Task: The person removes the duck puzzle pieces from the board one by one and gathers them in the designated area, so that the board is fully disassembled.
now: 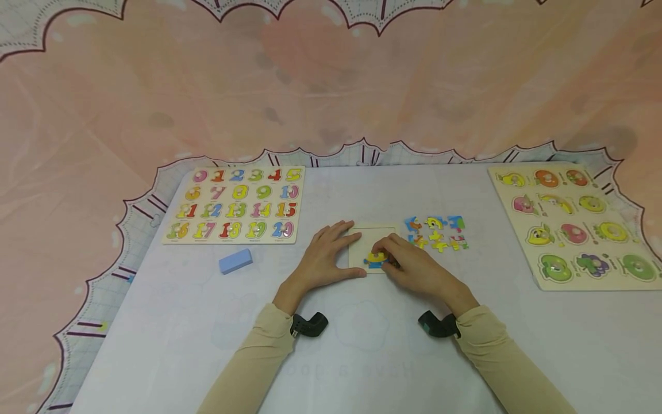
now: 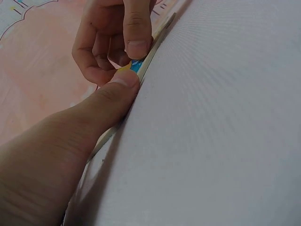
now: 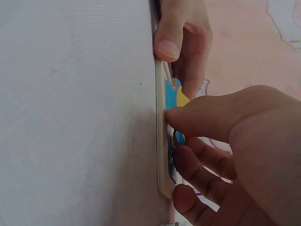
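Observation:
A small pale wooden puzzle tray [image 1: 362, 238] lies flat in front of me. Blue and yellow jigsaw pieces [image 1: 374, 264] sit along its lower part, partly covered by my right hand [image 1: 418, 269]. That hand pinches a jigsaw piece [image 3: 178, 137] between thumb and fingertips, low over the tray. My left hand [image 1: 323, 257] is spread around the tray's left side, its thumb [image 2: 126, 79] resting at the near edge and its fingers reaching toward the far corner. Several loose jigsaw pieces [image 1: 439, 246], yellow, blue and multicoloured, lie just right of the tray.
A number board [image 1: 300, 201] lies at the back left, with a blue block [image 1: 235, 261] in front of it. To the right is a board of fruit shapes [image 1: 580, 217]. A white cloth [image 1: 362, 368] covers the table, and a patterned curtain [image 1: 331, 98] hangs behind.

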The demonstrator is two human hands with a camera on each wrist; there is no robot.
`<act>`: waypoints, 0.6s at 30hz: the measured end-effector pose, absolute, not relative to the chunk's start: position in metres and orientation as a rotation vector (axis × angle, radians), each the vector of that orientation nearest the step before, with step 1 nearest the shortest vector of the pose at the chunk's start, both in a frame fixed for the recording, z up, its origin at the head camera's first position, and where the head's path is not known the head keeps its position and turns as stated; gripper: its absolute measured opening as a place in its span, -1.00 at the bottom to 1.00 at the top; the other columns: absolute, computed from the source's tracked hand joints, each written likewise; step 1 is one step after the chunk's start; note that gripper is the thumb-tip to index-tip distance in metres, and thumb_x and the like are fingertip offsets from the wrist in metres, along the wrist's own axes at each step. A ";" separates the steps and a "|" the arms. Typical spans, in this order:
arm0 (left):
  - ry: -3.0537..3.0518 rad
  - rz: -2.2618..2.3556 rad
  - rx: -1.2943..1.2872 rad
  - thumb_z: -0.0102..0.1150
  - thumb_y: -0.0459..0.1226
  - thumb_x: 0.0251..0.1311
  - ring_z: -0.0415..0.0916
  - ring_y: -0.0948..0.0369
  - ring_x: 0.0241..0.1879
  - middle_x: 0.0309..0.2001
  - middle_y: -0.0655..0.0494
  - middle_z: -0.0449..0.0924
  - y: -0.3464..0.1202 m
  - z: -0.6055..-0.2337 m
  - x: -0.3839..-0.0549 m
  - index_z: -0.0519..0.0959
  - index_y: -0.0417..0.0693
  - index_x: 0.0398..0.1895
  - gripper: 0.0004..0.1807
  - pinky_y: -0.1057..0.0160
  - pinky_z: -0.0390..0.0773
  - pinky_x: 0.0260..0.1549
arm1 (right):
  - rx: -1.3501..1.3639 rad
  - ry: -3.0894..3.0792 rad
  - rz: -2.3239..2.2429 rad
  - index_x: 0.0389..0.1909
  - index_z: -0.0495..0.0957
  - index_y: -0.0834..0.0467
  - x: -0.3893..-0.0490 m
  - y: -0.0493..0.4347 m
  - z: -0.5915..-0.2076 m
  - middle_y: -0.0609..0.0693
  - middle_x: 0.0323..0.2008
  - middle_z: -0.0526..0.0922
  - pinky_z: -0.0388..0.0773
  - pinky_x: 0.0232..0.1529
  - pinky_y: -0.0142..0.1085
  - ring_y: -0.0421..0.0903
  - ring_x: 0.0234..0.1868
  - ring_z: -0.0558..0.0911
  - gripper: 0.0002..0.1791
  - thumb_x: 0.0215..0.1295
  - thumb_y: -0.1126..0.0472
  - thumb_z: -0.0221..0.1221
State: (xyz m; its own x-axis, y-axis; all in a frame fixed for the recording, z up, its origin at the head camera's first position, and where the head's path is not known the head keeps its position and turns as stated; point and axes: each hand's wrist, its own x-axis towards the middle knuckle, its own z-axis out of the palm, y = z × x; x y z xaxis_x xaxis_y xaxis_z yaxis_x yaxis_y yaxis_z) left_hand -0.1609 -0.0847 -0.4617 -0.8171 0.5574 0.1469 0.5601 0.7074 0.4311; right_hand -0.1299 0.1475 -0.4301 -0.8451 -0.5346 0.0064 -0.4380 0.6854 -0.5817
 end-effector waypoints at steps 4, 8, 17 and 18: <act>-2.904 -0.739 -0.947 0.32 0.25 -0.13 0.00 0.15 0.47 0.44 0.13 0.16 -0.085 -0.462 -0.161 0.39 0.13 0.31 -0.12 0.00 -0.01 0.44 | -0.803 2.744 -0.887 0.00 0.44 0.05 -0.130 0.148 -0.429 -0.10 -0.13 0.45 0.49 -0.15 -0.31 -0.19 -0.19 0.45 -0.72 0.27 0.28 0.13; -2.904 -0.754 -0.944 0.33 0.24 -0.12 0.00 0.14 0.47 0.44 0.13 0.16 -0.085 -0.463 -0.160 0.39 0.12 0.30 -0.13 -0.01 -0.01 0.44 | -0.796 2.739 -0.915 0.00 0.44 0.05 -0.129 0.147 -0.428 -0.10 -0.11 0.49 0.51 -0.07 -0.26 -0.18 -0.14 0.47 -0.72 0.28 0.28 0.13; -2.904 -0.759 -0.941 0.33 0.24 -0.13 0.00 0.15 0.47 0.44 0.14 0.16 -0.085 -0.462 -0.161 0.39 0.13 0.30 -0.12 0.01 -0.03 0.45 | -0.794 2.725 -0.968 0.06 0.42 0.07 -0.129 0.145 -0.430 -0.08 -0.03 0.55 0.53 -0.04 -0.26 -0.19 -0.12 0.50 -0.69 0.30 0.27 0.12; -2.903 -0.758 -0.940 0.33 0.24 -0.13 0.00 0.15 0.47 0.44 0.14 0.16 -0.085 -0.462 -0.161 0.39 0.13 0.30 -0.12 0.01 -0.03 0.45 | -0.788 2.724 -0.973 0.05 0.43 0.07 -0.129 0.145 -0.430 -0.08 -0.04 0.56 0.54 -0.05 -0.26 -0.19 -0.14 0.50 -0.69 0.30 0.26 0.13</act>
State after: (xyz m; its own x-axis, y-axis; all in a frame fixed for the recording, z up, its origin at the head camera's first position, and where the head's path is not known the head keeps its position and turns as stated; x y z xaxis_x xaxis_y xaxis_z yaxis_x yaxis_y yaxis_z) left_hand -0.1607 -0.0851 -0.4618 -0.8211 0.5529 0.1416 0.5515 0.7049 0.4460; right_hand -0.1290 0.1445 -0.4302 -0.8522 -0.5217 0.0403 -0.4291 0.6528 -0.6243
